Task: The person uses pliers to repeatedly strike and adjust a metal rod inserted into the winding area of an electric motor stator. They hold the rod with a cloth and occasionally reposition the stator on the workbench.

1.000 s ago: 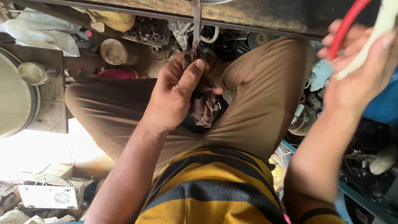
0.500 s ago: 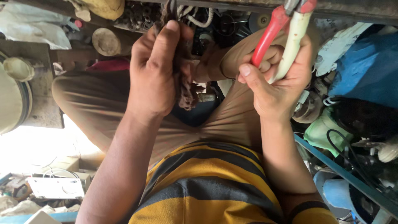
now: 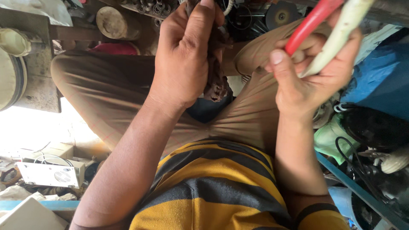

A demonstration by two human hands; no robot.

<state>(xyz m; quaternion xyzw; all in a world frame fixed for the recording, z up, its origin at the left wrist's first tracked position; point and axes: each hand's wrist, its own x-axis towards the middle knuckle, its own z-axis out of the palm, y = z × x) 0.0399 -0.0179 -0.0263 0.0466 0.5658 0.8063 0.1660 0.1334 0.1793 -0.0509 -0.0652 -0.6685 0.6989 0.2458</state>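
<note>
We look down on two bare hands at work above a lap in tan trousers [image 3: 119, 98] and a yellow-and-grey striped shirt [image 3: 213, 187]. We count one rusty part, one pair of pliers with two handles, one round disc on the shelf ahead, and one small white box on the floor.

The left hand [image 3: 183, 55] holds the single rusty brown metal part [image 3: 216, 81], a dark, corroded piece with a lumpy, toothed lower end; its upper end is hidden behind the hand. The fingers [image 3: 200, 25] are closed around it, the thumb lying along its side and the knuckles toward us, so that the part hangs down from the grip, touching the palm and showing just beside the heel of the hand, above the gap between the knees.

The right hand [image 3: 311, 72] is closed on the pliers [image 3: 328, 25], of which we see only the handles: one red, one cream. The thumb presses against the red handle, the other fingers wrap the cream one, and the tool's head runs out of the top of the frame. The pliers and the rusty part are near each other but apart.

The round disc [image 3: 111, 21] lies on the cluttered shelf [image 3: 42, 25] beyond the knees. The white box [image 3: 49, 173] sits low at the left among wires. Blue cloth [image 3: 379, 81] fills the right side.
</note>
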